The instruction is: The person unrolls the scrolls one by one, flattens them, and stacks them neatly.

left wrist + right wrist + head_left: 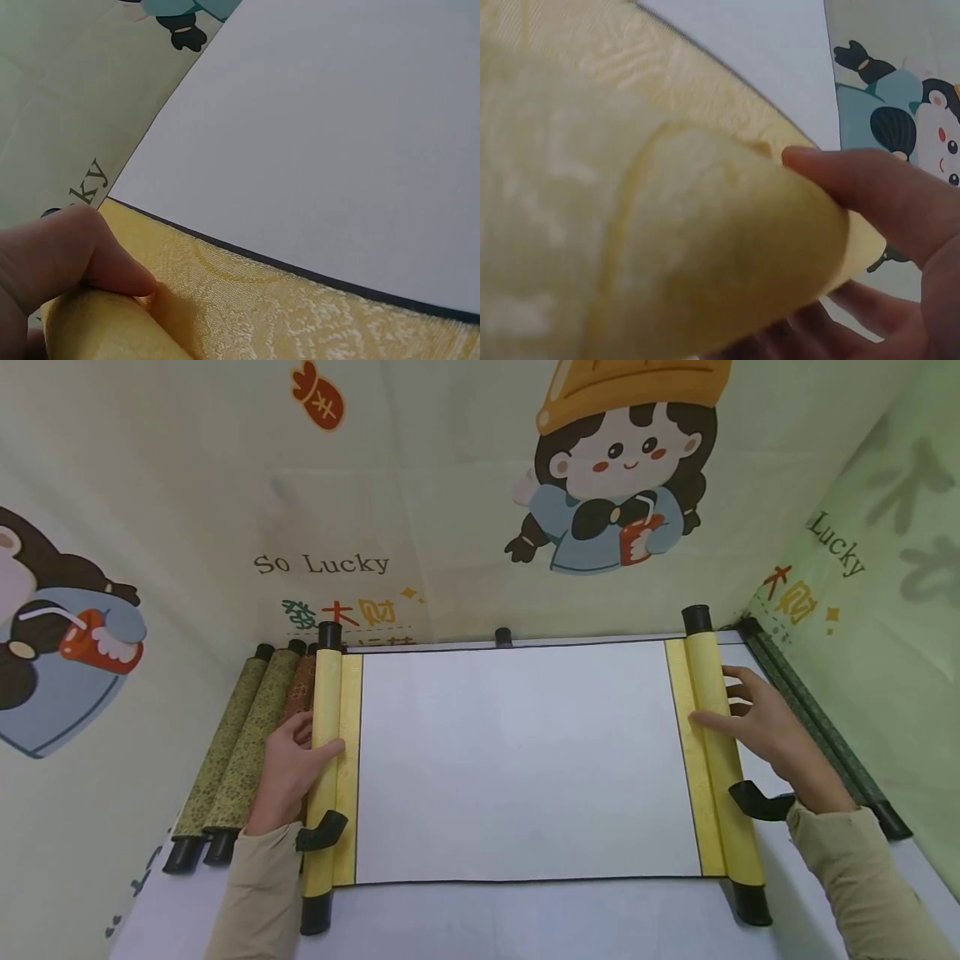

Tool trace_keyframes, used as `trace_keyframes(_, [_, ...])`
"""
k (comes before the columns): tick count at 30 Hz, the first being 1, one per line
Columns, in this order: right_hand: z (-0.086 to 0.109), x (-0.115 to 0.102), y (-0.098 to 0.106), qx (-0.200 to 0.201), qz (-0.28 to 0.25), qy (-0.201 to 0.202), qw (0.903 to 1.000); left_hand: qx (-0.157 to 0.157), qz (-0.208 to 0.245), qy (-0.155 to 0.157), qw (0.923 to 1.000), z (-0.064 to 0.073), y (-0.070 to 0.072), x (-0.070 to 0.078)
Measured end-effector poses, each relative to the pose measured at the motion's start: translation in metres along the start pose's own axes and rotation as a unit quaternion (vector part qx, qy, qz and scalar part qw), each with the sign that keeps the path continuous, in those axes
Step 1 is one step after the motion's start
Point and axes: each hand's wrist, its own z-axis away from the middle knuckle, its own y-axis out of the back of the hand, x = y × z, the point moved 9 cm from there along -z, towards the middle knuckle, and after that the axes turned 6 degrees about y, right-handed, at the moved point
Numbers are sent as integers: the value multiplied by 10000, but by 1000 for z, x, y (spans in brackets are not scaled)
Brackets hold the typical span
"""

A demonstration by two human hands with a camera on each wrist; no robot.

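Observation:
A hanging scroll with a blank white sheet [517, 760] lies unrolled across the table between two yellow rolled ends. My left hand [288, 768] grips the left yellow roll [327, 685], its thumb across the top. On the other side, my right hand [772, 731] holds the right yellow roll [708, 681] with the thumb on top and fingers at its outer side. In the left wrist view the thumb [75, 251] presses the patterned yellow border beside the roll. The right wrist view shows the thumb [885, 184] over the roll, with other fingers partly hidden beneath.
Green-gold patterned rolled scrolls [251, 752] and a reddish-brown one [300, 685] lie at the left. Dark green rolls [825, 735] run along the right edge. A black knob [503, 638] shows behind the sheet. Cartoon-printed cloth [450, 527] stands around the white table [480, 922].

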Motion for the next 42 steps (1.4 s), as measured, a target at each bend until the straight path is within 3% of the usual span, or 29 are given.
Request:
trace_keyframes(11, [3,2,5,-47,80,73,9999,-104,-56,0,9999,1,4,-4])
trace_keyframes(26, [3,2,20,110,211,124,9996,-144,-81,-178,9997,4,4,2])
trace_keyframes(42, [0,7,37,83,454,124,9989,-677,394,-205,9967,4,-22,10])
